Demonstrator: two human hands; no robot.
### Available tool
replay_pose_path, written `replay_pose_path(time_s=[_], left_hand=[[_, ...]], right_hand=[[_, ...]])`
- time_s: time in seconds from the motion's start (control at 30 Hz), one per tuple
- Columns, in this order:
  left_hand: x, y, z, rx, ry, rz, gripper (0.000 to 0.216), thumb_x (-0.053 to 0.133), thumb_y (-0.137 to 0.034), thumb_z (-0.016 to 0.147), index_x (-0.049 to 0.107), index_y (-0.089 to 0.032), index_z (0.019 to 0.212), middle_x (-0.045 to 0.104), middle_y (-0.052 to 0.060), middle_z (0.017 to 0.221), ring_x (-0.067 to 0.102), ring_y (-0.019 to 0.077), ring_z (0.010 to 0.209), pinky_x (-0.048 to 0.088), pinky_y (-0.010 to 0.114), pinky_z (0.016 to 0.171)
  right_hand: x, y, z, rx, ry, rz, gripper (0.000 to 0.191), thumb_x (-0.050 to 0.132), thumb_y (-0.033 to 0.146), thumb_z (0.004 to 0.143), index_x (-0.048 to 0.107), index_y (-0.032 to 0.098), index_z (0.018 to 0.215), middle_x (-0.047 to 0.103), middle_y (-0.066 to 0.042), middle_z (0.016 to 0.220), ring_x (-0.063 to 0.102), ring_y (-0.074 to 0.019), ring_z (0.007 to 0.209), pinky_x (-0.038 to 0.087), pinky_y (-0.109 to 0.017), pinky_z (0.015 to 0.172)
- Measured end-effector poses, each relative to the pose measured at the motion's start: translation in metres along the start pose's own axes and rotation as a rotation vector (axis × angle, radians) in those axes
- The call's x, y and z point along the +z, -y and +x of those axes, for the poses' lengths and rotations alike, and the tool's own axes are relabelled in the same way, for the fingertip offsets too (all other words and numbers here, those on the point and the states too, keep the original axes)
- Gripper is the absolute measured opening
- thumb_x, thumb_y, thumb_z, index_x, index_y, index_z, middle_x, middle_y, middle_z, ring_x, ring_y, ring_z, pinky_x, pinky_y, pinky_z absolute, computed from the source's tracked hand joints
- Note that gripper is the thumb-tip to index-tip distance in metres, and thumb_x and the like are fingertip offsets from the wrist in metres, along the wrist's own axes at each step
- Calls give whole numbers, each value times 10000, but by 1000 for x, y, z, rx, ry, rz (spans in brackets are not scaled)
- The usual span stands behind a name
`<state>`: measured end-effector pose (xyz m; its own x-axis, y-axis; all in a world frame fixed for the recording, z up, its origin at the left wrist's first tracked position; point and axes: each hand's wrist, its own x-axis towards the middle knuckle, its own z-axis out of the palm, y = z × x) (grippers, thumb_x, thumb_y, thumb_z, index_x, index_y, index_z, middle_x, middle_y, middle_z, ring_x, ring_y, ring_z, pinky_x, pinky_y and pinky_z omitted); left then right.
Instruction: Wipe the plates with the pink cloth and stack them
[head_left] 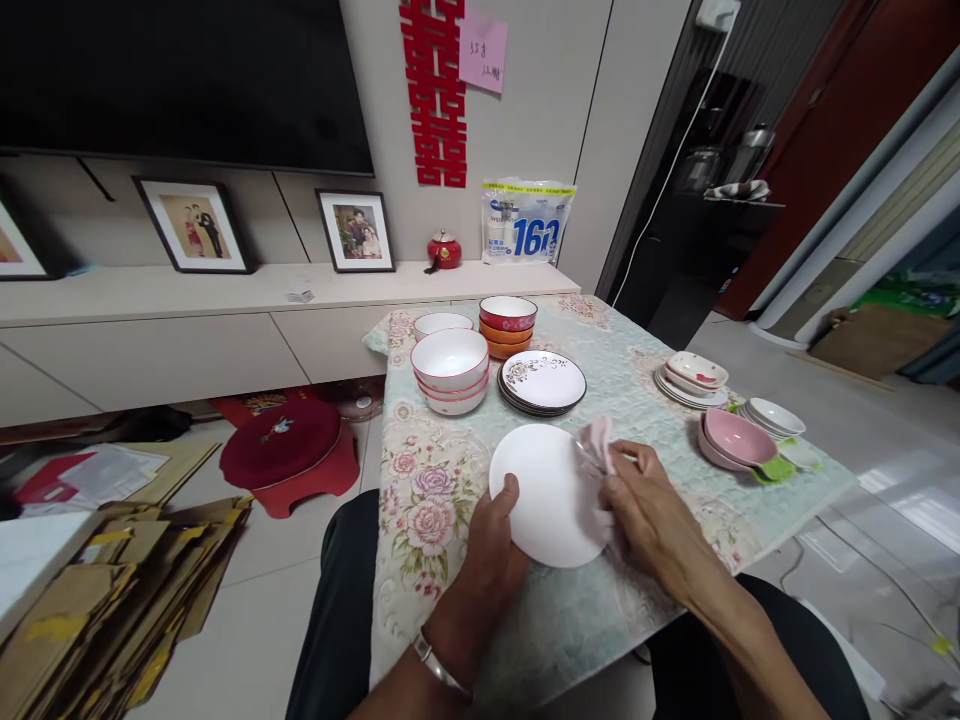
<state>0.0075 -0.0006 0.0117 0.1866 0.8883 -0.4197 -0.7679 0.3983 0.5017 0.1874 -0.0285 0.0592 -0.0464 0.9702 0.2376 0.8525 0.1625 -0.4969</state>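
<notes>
A plain white plate (551, 500) is held tilted above the near part of the table. My left hand (495, 540) grips its left rim, the thumb on top and the other fingers hidden beneath. At the plate's right edge my right hand (649, 510) is closed on a pale pink cloth (595, 450), which touches the rim. Just beyond the plate lies a stack of white plates with dark rims and a floral pattern (543, 380). White bowls with red rims (450, 360) stand stacked to the left of those.
Red and orange bowls (508, 325) stand at the table's far side. On the right are pink bowls (739, 440), heart-patterned dishes (696, 372) and small white bowls (776, 417). A floral cloth (427, 500) covers the table. A red stool (289, 450) and flattened cardboard (120, 590) are at the left.
</notes>
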Motion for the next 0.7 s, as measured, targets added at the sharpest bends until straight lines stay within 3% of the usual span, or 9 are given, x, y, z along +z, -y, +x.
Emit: replay_pose_path(time_s=[0.07,0.13,0.27,0.33,0.43,0.57,0.7], left_hand=[[0,1,1,0,26,-8,571,694,-269,833,538,-72,1346,756,194,1086,717,325,1026,569,429,896],[-1,1,3,12,30,-16,628,715,-284,817,507,-105,1382,754,176,1105,720,314,1014,567,421,893],[-3,2,5,66,31,-24,749,749,-281,783,429,-191,1454,761,127,1103,726,295,984,563,415,887],[-2,2,4,69,32,-14,761,755,-274,773,428,-207,1457,755,119,1126,723,292,992,558,409,893],[-1,3,4,72,14,-6,745,750,-263,777,436,-205,1451,742,125,1168,720,289,1005,553,402,904],[-3,5,7,88,-25,-5,710,743,-296,805,445,-197,1441,744,135,1152,719,283,1010,549,404,913],[-5,4,10,25,-32,-23,579,682,-409,866,542,-128,1352,748,168,1111,713,292,1022,545,406,924]], right_hand=[[10,3,6,-36,30,-155,450,508,370,927,543,281,1367,439,-141,1444,467,-355,1218,474,-463,891],[20,3,9,-67,74,-260,548,567,271,880,501,286,1424,388,-152,1482,467,-361,1212,477,-467,883],[34,-4,18,-158,194,-293,349,460,150,940,652,227,1220,567,-134,1146,564,-250,985,471,-341,802],[42,-9,28,-134,172,-345,294,431,152,967,698,198,1081,584,-114,979,563,-233,895,444,-310,740],[56,-11,46,-108,82,-420,248,454,135,951,698,177,961,572,-106,901,540,-231,842,402,-293,675],[72,-1,61,-271,33,-292,292,467,67,916,697,180,1057,594,-113,994,510,-243,941,422,-310,769],[67,14,61,-434,186,-59,334,513,68,901,712,223,1119,612,-93,1103,496,-233,981,425,-343,843]])
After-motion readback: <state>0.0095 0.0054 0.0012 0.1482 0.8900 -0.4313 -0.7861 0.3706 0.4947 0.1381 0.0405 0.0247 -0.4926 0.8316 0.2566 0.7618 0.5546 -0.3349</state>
